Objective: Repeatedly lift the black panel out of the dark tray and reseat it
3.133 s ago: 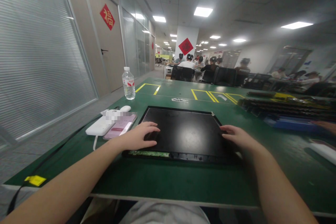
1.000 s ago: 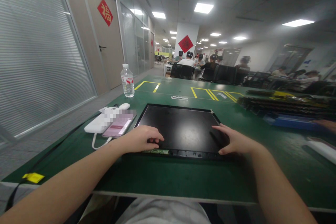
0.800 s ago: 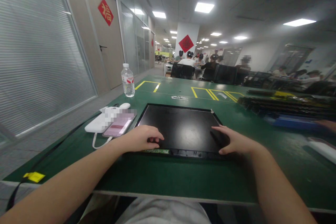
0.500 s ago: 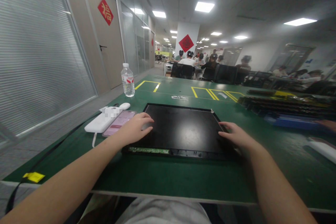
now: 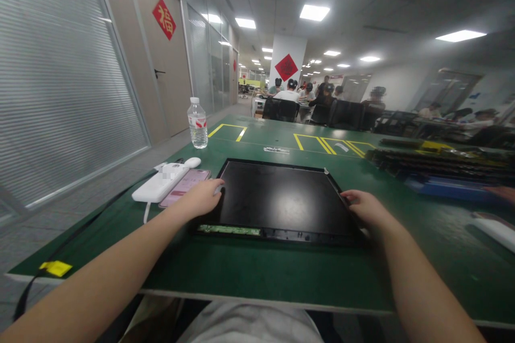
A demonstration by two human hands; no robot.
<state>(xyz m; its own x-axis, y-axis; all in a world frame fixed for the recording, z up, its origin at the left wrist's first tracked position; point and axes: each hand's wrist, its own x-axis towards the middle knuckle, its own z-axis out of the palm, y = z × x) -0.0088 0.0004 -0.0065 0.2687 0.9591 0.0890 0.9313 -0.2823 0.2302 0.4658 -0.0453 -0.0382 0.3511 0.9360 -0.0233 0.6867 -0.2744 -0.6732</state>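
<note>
A black display panel [image 5: 277,198] lies face up on the green table [image 5: 249,273] in front of me, with a strip of green circuit board [image 5: 229,230] exposed along its near edge. My left hand [image 5: 203,197] closes on the panel's left edge, its thumb and finger at the rim. On the opposite side my right hand [image 5: 364,208] has its fingers at the right edge and its thumb on the rim. The undersides of both grips are hidden.
Left of the panel lie a phone [image 5: 185,187], a white power bank [image 5: 161,182] and a small white case [image 5: 192,162]. A water bottle [image 5: 197,124] stands behind them. Stacked dark panels [image 5: 422,163] and a blue tray [image 5: 446,185] sit at right, near another person's hand [image 5: 502,192].
My hands have shifted outward from the panel's face to its two side edges, the left one moving left and the right one slightly right. The panel stays nearly in place.
</note>
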